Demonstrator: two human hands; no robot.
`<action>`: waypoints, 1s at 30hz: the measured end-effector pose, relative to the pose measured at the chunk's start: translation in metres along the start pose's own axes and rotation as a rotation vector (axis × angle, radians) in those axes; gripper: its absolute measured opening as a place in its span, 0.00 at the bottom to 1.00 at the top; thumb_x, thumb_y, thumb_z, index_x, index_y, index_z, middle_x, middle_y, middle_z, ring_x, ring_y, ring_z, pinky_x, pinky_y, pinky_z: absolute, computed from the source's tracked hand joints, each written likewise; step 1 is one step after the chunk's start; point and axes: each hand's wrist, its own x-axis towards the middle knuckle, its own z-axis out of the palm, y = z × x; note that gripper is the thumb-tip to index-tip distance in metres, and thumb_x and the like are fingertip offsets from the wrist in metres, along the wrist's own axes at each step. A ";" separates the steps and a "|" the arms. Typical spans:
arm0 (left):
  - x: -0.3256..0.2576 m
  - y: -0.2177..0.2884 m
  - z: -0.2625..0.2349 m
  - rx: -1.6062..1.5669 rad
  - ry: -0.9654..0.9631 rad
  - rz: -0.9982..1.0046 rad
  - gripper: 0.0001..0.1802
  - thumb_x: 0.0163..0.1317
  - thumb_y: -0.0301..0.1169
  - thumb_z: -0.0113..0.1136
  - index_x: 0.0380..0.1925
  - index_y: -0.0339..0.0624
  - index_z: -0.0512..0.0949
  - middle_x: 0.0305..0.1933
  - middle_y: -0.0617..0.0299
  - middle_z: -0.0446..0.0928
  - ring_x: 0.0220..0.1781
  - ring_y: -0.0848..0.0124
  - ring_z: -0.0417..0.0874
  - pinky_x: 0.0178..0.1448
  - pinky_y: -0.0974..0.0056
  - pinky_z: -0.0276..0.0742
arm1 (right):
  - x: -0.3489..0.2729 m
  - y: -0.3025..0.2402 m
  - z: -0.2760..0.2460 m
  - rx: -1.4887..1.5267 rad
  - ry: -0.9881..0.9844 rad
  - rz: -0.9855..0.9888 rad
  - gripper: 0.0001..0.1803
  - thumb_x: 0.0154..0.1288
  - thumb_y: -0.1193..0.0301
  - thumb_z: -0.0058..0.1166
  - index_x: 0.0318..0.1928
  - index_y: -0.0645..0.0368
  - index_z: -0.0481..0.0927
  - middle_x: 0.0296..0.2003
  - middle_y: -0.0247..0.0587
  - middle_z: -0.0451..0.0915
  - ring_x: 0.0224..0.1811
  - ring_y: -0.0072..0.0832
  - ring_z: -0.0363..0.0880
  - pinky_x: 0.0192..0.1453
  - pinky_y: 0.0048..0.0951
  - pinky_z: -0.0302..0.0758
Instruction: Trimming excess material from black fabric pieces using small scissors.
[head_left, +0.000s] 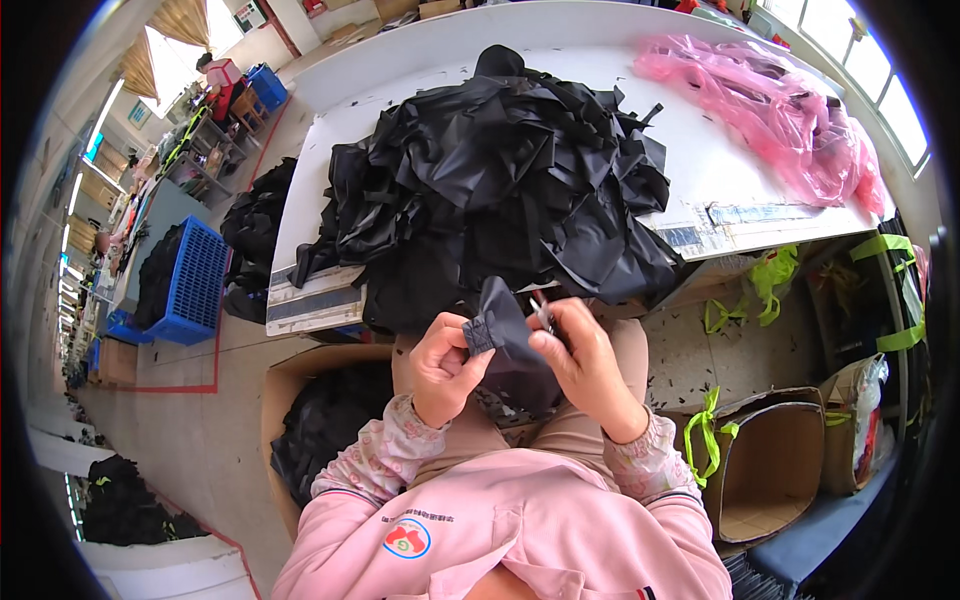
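My left hand (446,368) pinches a gathered, elastic-looking edge of a black fabric piece (508,335) between thumb and fingers. The rest of that piece hangs down over my lap. Close by on its right, my right hand (588,362) is closed around small metal thread snips (542,314), their tips pointing up beside the cloth. My fingers partly cover the snips, so I cannot tell whether the blades touch the fabric. Just beyond both hands, a big heap of black fabric pieces (490,170) covers the middle of the white table (318,190) and droops over its near edge.
Pink plastic sheeting (790,120) lies at the table's far right. A cardboard box (276,425) of black fabric stands at my left, an open cardboard box (765,460) at my right. Farther left are a blue crate (190,285) and, in the distance, another person (222,85).
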 end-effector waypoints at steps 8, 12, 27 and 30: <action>-0.002 -0.005 0.001 0.045 0.078 0.016 0.06 0.57 0.13 0.59 0.35 0.30 0.75 0.44 0.63 0.69 0.39 0.81 0.75 0.42 0.77 0.70 | -0.025 -0.001 0.024 0.535 -0.263 0.413 0.13 0.69 0.63 0.56 0.39 0.60 0.73 0.23 0.22 0.68 0.22 0.10 0.64 0.23 0.16 0.62; -0.007 -0.007 0.001 0.032 0.034 0.042 0.07 0.57 0.13 0.60 0.36 0.30 0.76 0.45 0.61 0.69 0.41 0.79 0.76 0.45 0.76 0.71 | -0.022 0.001 0.028 0.460 -0.260 0.375 0.14 0.67 0.63 0.59 0.37 0.61 0.72 0.20 0.27 0.67 0.21 0.13 0.62 0.22 0.21 0.62; -0.013 -0.012 0.001 0.136 -0.033 0.107 0.08 0.55 0.13 0.61 0.34 0.31 0.76 0.43 0.61 0.69 0.38 0.78 0.78 0.40 0.76 0.73 | -0.021 -0.002 0.028 0.128 -0.115 0.052 0.15 0.63 0.67 0.62 0.36 0.64 0.71 0.17 0.48 0.69 0.15 0.35 0.64 0.21 0.30 0.65; -0.015 -0.015 -0.001 0.135 -0.030 0.092 0.08 0.55 0.13 0.61 0.34 0.31 0.76 0.43 0.62 0.70 0.38 0.79 0.77 0.40 0.76 0.73 | -0.023 0.000 0.028 0.126 -0.113 0.060 0.15 0.63 0.67 0.62 0.35 0.64 0.71 0.17 0.49 0.69 0.15 0.35 0.64 0.21 0.30 0.65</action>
